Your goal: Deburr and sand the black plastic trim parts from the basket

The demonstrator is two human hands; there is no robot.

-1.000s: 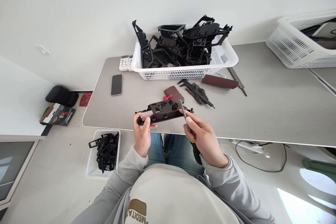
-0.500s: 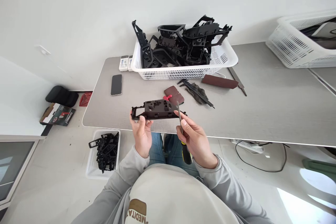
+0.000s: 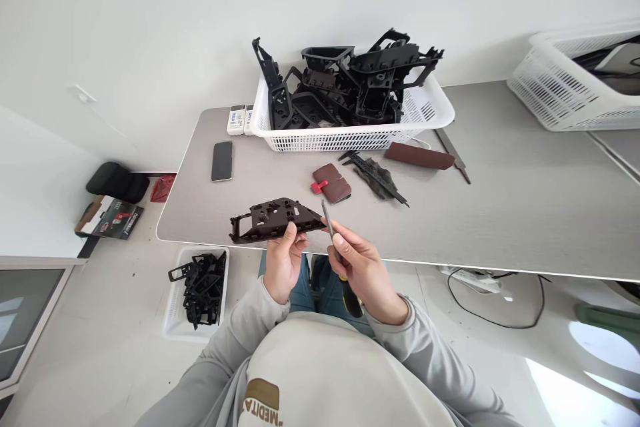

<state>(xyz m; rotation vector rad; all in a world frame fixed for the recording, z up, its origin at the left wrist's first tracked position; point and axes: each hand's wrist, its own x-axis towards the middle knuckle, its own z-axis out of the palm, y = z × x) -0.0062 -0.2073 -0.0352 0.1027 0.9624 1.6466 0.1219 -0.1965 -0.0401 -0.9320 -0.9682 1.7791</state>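
My left hand point(image 3: 284, 263) holds a black moulded plastic part point(image 3: 273, 221) up over the table's front edge, tilted with its ribbed face showing. My right hand point(image 3: 363, 275) grips a hand tool point(image 3: 345, 280) with a black-and-yellow handle. Its narrow steel blade point(image 3: 327, 220) points up, its tip close to the pointed end of the part. A brown sanding pad point(image 3: 331, 183) with a red clip lies on the table just beyond my hands. Next to it rests a rough dark plastic piece point(image 3: 375, 177).
A white basket point(image 3: 350, 140) piled with black parts stands at the back of the grey table point(image 3: 500, 213). A phone point(image 3: 222, 161), white boxes point(image 3: 236, 120), a sanding strip point(image 3: 419, 156) and a flat file point(image 3: 453, 157) lie nearby. A floor tray point(image 3: 195, 293) holds more black parts.
The black part has swung to the left and turned, now tilted with its pointed end toward the tool. Both hands have shifted left, and the right hand has drawn closer to my body.
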